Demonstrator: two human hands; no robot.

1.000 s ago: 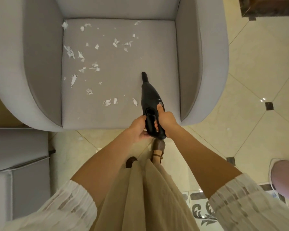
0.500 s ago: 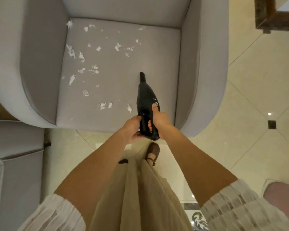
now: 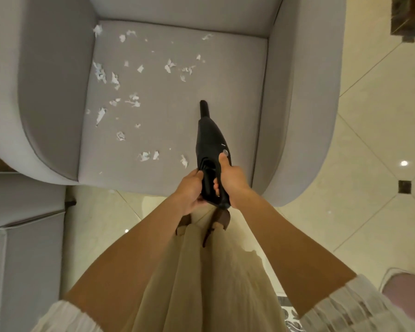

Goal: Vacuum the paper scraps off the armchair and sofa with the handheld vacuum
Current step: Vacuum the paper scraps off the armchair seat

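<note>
Handheld vacuum is gripped by right hand and left hand, frame centre. Paper scraps are scattered upper left on armchair seat.

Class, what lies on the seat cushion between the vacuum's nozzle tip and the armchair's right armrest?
In the head view, nothing: bare grey cushion runs from the nozzle to the armrest. The paper scraps lie left.
</note>
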